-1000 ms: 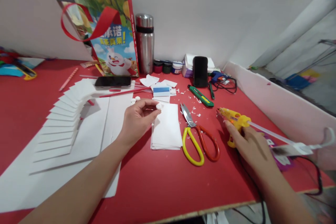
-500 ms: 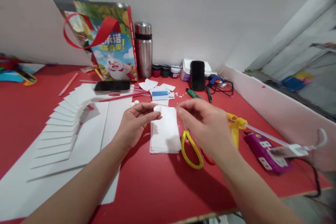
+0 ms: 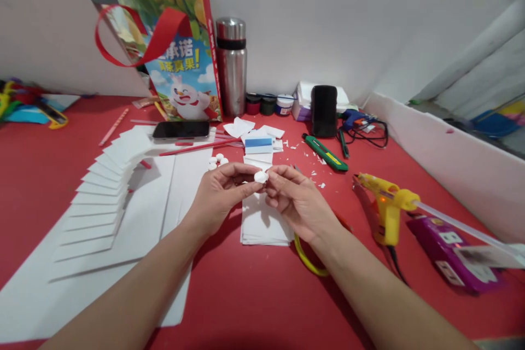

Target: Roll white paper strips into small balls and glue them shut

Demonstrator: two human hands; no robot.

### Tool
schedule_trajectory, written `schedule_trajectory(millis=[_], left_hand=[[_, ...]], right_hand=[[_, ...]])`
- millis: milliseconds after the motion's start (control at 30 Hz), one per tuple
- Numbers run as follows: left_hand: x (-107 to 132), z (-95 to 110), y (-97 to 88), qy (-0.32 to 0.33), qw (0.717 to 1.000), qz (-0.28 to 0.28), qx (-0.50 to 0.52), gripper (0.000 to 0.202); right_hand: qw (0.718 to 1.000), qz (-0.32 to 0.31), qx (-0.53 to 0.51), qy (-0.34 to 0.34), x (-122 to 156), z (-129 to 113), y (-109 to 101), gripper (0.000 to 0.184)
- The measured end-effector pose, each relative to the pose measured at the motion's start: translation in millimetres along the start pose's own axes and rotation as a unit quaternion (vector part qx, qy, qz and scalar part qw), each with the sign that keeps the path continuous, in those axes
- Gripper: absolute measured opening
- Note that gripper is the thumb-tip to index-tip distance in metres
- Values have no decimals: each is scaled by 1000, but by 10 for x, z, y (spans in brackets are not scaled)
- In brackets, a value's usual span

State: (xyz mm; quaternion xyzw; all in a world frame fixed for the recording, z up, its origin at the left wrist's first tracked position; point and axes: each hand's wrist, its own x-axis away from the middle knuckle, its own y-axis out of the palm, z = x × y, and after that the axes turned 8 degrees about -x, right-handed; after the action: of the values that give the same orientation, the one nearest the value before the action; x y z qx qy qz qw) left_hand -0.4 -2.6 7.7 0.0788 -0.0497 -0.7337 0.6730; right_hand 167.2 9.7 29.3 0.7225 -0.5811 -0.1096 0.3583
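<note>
Between the fingertips of my left hand (image 3: pixel 225 191) is a small white rounded piece (image 3: pixel 261 176), perhaps rolled paper. The fingers of my right hand (image 3: pixel 297 199) pinch the same piece from its right side. Both hands hover over a stack of white paper sheets (image 3: pixel 266 229). Several similar small white pieces (image 3: pixel 217 159) lie just behind my left hand. Scissors with a yellow handle loop (image 3: pixel 309 261) rest partly hidden under my right hand and forearm.
A yellow glue gun (image 3: pixel 385 202) stands at right beside a purple box (image 3: pixel 455 251). A green cutter knife (image 3: pixel 326 153) lies among paper scraps. Fanned white card strips (image 3: pixel 92 205) cover the left. Behind are a phone (image 3: pixel 180 130), steel flask (image 3: pixel 232 65) and printed bag (image 3: pixel 176 54).
My right hand has moved left from above the scissors to meet my left hand, and now its fingers touch the white piece. The view has shifted slightly.
</note>
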Motion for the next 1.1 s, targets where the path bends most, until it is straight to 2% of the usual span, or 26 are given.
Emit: schedule_trajectory(millis=[300, 433, 567, 733, 933, 1000, 1100], left_hand=[[7, 5, 14, -4, 1000, 8, -14, 24], [6, 29, 29, 0, 1000, 13, -24, 23], [13, 60, 26, -7, 999, 19, -44, 25], [24, 76, 15, -18, 996, 10, -83, 28], [16, 37, 12, -25, 995, 2, -93, 34], [14, 34, 11, -33, 996, -12, -85, 31], [12, 32, 10, -44, 997, -10, -59, 30]], right_hand=[[1000, -8, 2, -2, 2, 1, -8, 19], [999, -26, 22, -34, -2, 5, -23, 18], [991, -28, 103, -82, -9, -4, -67, 19], [951, -23, 270, -149, -6, -59, -101, 15], [844, -22, 460, -276, 13, -73, -121, 11], [837, -23, 469, -280, 12, -74, -135, 13], [859, -6, 439, -264, 16, -90, -138, 15]])
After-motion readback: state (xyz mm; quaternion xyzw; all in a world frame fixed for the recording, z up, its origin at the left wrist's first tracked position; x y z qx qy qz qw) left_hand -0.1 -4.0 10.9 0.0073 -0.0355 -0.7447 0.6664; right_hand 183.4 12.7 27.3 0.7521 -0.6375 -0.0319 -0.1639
